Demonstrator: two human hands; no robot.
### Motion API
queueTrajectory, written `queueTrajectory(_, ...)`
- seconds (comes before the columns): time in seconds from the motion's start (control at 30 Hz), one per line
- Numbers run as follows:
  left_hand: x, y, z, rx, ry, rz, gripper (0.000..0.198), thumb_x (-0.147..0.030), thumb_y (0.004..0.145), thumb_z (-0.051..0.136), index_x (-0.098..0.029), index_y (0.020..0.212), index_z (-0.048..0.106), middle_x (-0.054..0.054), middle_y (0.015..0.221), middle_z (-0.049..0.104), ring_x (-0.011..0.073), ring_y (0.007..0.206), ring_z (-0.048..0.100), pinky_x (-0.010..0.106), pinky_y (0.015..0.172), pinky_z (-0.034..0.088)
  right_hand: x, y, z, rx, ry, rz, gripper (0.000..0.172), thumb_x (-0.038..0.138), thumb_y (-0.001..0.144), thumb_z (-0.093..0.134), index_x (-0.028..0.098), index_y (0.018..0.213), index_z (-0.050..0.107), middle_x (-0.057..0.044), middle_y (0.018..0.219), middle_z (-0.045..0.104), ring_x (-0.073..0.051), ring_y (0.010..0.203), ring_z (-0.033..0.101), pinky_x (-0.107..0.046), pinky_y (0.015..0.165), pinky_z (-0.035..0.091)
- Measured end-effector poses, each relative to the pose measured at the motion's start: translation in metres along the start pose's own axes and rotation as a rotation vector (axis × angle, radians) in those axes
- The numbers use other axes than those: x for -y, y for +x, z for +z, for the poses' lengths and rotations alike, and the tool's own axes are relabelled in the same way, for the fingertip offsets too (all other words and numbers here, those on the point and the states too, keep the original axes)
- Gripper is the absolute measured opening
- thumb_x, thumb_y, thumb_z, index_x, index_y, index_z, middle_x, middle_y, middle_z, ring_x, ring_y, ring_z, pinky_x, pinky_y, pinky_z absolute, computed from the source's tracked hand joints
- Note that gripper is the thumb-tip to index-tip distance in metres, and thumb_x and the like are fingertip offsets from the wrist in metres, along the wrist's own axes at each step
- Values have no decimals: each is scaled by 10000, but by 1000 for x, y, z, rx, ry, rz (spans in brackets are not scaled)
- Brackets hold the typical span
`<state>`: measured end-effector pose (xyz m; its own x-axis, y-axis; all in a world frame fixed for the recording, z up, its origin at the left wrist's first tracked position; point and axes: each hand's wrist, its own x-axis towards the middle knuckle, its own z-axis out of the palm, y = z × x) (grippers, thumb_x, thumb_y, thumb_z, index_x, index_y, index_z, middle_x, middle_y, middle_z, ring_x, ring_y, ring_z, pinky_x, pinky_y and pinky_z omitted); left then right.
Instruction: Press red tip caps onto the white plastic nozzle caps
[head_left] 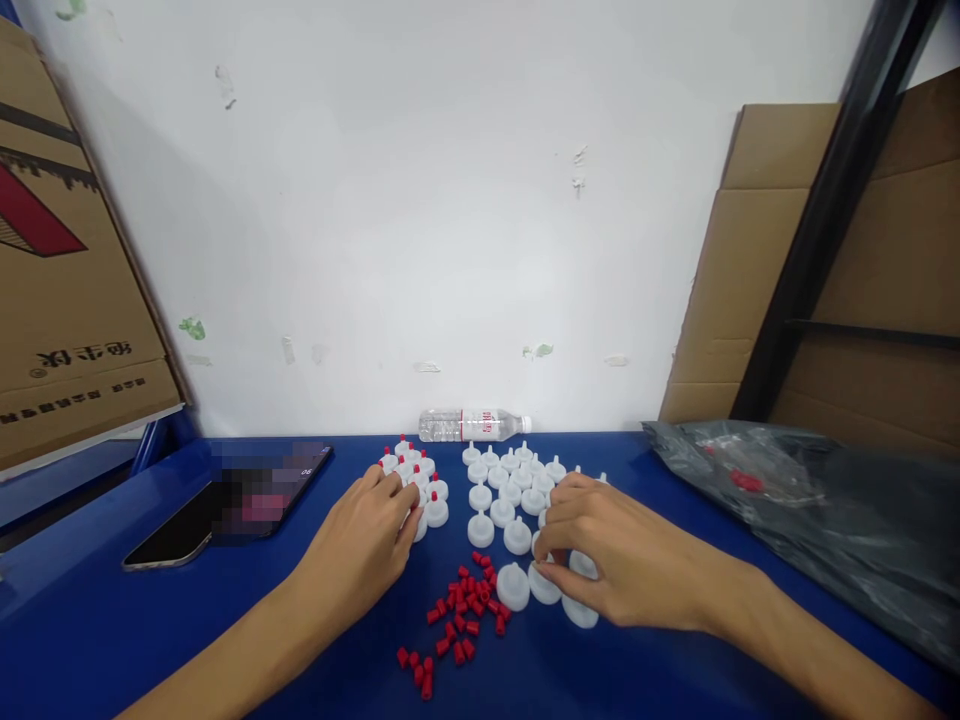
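Note:
My left hand (371, 530) is closed at the near left edge of a group of white nozzle caps with red tips (436, 511). A white cap partly shows under its thumb and fingertips; the fingers hide most of it. On the right, my right hand (600, 550) pinches a white nozzle cap (545, 584) in the front of a second group, whose bare white nozzle caps (517, 536) stand upright with no red tips. Between my hands and nearer to me lies a loose scatter of small red tip covers (460, 653).
A clear plastic bottle (472, 425) lies along the wall at the back. Phones (172, 528) rest on the blue table (337, 660) at left. Dark plastic sheeting (787, 500) covers the right side, with a clear bag (757, 470) on it. Cardboard (82, 300) stands at left.

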<state>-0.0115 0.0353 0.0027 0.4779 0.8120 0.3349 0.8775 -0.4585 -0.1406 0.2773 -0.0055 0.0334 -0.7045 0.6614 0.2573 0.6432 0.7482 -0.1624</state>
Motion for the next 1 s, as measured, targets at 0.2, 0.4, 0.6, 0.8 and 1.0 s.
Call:
queueTrajectory(0.2,-1,-2,0,-40,-3,25,254,-157,1034,471,-163,887,679,101,895,680,294,901,590,401,754,488,0,-1,2,32,-27,15,191,176,929,635,216,756,706,19,700,691,-160,688,595,-356,863,423)
queueTrajectory(0.4,-2,-4,-3,-200,-56,87,251,-173,1046,448,-173,872,630,78,843,685,246,789,603,349,683,463,-6,1,4,-108,-97,16,207,296,1024,566,223,957,748,-7,794,717,-173,751,627,-396,891,404)
queueTrajectory(0.6,-12,-9,-3,-405,-248,460,201,-124,1071,434,-196,1134,610,40,921,726,181,822,662,327,797,492,6,3,17,-385,-135,-51,250,353,1029,572,228,1223,668,-68,1056,747,-236,964,663,-428,927,432)
queueTrajectory(0.8,-23,-23,-11,-500,-366,607,264,-109,1058,473,-237,1265,576,44,1025,773,205,1071,712,348,952,529,30,6,34,-410,-43,-181,432,490,948,691,218,1273,608,-77,1114,752,-237,985,692,-452,1006,455)
queueTrajectory(1.0,-24,-24,-11,-519,-424,578,212,-143,1043,532,-248,1219,584,48,1027,743,202,1037,697,333,932,549,32,8,44,-560,-61,-231,186,240,1013,607,195,1194,604,-46,1067,761,-177,939,708,-384,1015,449)
